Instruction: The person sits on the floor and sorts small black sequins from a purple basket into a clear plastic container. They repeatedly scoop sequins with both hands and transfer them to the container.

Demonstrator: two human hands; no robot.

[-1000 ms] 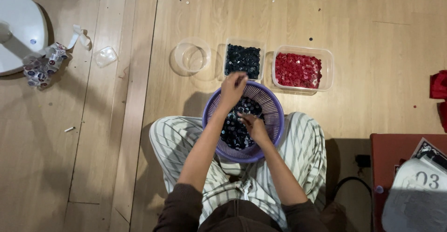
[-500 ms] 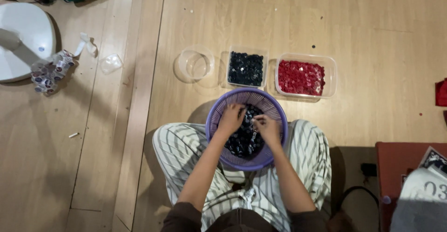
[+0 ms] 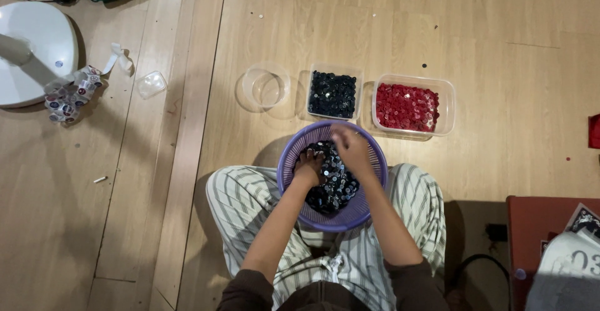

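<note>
A purple slotted basket [image 3: 369, 208] rests on my lap, filled with dark, shiny buttons [image 3: 334, 189]. My left hand [image 3: 308, 168] is sunk into the buttons at the basket's left side, fingers curled down among them. My right hand [image 3: 351, 148] hovers over the far part of the pile, fingers bunched as if pinching something small; what it holds is too small to see. Just beyond the basket on the wooden floor stand a clear tub of dark buttons [image 3: 333, 93] and a clear tub of red buttons [image 3: 407, 106].
A clear round empty container [image 3: 265, 87] sits left of the dark tub. Further left lie a small clear lid [image 3: 151, 84], a crumpled printed wrapper [image 3: 67, 95] and a white fan base [image 3: 31, 49]. A dark red table [image 3: 531, 223] stands at the right.
My left hand came back from reaching toward the dark tub and dug into the basket's left side. My right hand shifted up to the far part of the pile.
</note>
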